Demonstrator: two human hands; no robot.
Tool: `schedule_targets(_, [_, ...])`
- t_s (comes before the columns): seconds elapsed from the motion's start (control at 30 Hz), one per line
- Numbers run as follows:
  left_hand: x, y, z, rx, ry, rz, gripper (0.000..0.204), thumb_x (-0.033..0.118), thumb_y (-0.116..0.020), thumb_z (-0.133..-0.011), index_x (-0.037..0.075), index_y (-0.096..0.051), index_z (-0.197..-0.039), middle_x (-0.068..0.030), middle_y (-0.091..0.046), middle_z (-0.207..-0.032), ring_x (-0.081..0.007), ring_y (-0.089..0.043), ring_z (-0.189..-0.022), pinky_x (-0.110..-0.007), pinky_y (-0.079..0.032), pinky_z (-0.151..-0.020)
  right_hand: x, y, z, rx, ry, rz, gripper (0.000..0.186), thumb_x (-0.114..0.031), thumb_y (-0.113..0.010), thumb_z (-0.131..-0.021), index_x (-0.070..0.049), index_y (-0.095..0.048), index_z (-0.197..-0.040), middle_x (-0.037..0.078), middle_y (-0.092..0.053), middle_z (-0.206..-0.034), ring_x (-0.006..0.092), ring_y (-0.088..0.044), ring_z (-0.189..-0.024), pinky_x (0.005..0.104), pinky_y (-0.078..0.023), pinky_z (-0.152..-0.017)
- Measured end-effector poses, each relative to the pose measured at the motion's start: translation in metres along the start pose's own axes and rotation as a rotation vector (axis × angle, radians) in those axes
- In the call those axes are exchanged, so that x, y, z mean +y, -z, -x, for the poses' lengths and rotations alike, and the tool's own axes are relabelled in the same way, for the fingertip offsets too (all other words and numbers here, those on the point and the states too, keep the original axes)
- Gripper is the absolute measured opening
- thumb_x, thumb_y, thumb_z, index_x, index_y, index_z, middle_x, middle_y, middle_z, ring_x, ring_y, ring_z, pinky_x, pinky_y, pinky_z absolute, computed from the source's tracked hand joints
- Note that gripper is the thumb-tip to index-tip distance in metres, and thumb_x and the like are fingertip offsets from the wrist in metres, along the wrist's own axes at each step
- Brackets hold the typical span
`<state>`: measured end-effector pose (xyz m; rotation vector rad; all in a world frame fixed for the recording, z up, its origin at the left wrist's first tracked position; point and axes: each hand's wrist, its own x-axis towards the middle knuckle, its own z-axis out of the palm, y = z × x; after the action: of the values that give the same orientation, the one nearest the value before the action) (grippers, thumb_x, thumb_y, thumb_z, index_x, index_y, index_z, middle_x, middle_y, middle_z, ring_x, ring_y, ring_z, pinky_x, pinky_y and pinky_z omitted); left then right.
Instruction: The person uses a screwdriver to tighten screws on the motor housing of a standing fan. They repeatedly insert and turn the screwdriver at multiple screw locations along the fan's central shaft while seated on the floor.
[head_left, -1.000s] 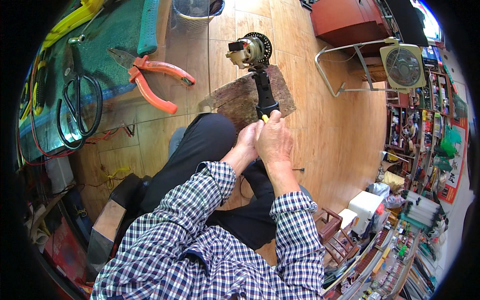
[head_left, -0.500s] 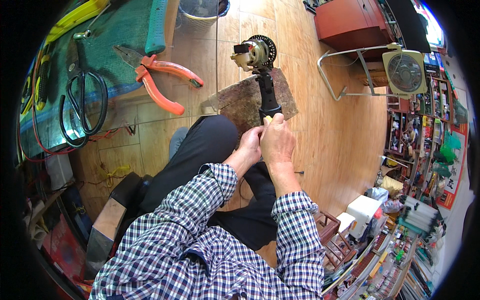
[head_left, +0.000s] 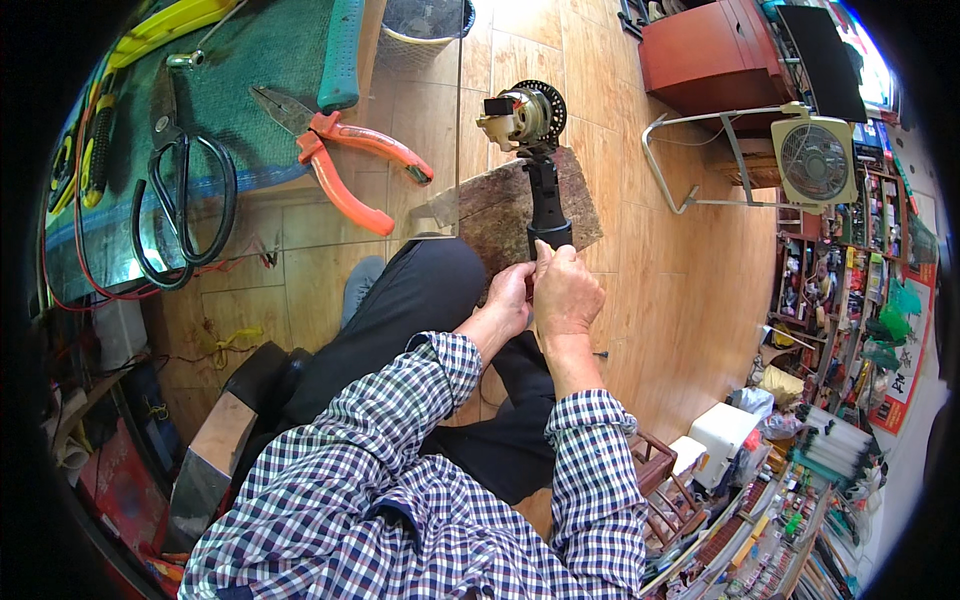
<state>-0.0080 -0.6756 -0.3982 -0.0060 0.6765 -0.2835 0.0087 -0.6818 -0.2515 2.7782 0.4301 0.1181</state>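
A black tubular shaft point(head_left: 547, 205) points away from me. At its far end is a metal motor-like unit point(head_left: 512, 122) with a perforated black disc point(head_left: 541, 112). Both my hands are closed together around the shaft's near end, in front of my knees. My left hand point(head_left: 508, 300) grips low on it, its fingers partly hidden behind the right. My right hand point(head_left: 568, 292) is pinched closed, thumb against the collar; what lies inside its fingers is hidden.
Beneath the shaft lies a stained board point(head_left: 500, 205). On the glass-edged bench at left are orange-handled pliers point(head_left: 345, 185), black-handled scissors point(head_left: 183, 205) and a teal handle point(head_left: 341, 55). A box fan point(head_left: 814, 163) stands at right, near crowded shelves point(head_left: 850, 330).
The whole view has shifted slightly, so bench and shaft sit further right and lower. A yellow bit seen at my right thumb earlier no longer shows. Both hands stay at the shaft's near end.
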Motion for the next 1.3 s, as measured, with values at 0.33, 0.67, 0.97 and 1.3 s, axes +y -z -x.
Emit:
schedule_targets(0.33, [-0.004,-0.002,0.001,0.058,-0.019,0.033,0.014,0.013,-0.060,-0.102,0.008,-0.068,-0.091,-0.0027,-0.066,-0.085,-0.0162,-0.060,-0.074,-0.033,-0.051,-0.069,0.005,-0.007,0.003,0.030,0.064,-0.087,0.036,-0.041,-0.068,-0.101,-0.006,-0.057,-0.101,0.015,-0.068,-0.089,0.0361,-0.074,-0.078,0.0490,-0.058,-0.063])
schedule_targets(0.67, [-0.004,-0.001,0.006,0.014,0.014,0.036,0.013,0.014,-0.059,-0.103,0.006,-0.069,-0.098,-0.0066,-0.070,-0.096,-0.0190,-0.069,-0.088,-0.037,-0.057,-0.077,0.001,-0.010,0.004,0.064,0.150,-0.065,0.028,-0.033,-0.067,-0.101,-0.007,-0.057,-0.099,0.012,-0.065,-0.090,0.0307,-0.073,-0.085,0.0432,-0.059,-0.069])
schedule_targets(0.97, [0.001,-0.004,0.014,-0.021,-0.005,0.001,0.019,0.022,-0.059,-0.106,0.007,-0.069,-0.100,-0.0059,-0.070,-0.101,-0.0189,-0.069,-0.091,-0.037,-0.058,-0.079,-0.011,0.001,0.000,-0.029,-0.006,-0.082,0.037,-0.042,-0.061,-0.105,-0.007,-0.061,-0.093,0.015,-0.071,-0.089,0.0321,-0.076,-0.081,0.0438,-0.060,-0.064])
schedule_targets(1.3, [0.000,-0.002,0.010,-0.062,0.012,0.026,0.026,0.031,-0.062,-0.108,0.008,-0.069,-0.100,-0.0051,-0.071,-0.105,-0.0186,-0.070,-0.090,-0.037,-0.058,-0.077,-0.011,0.001,-0.002,-0.002,-0.046,-0.133,0.035,-0.037,-0.058,-0.106,-0.007,-0.066,-0.090,0.015,-0.073,-0.082,0.0331,-0.075,-0.072,0.0457,-0.060,-0.062])
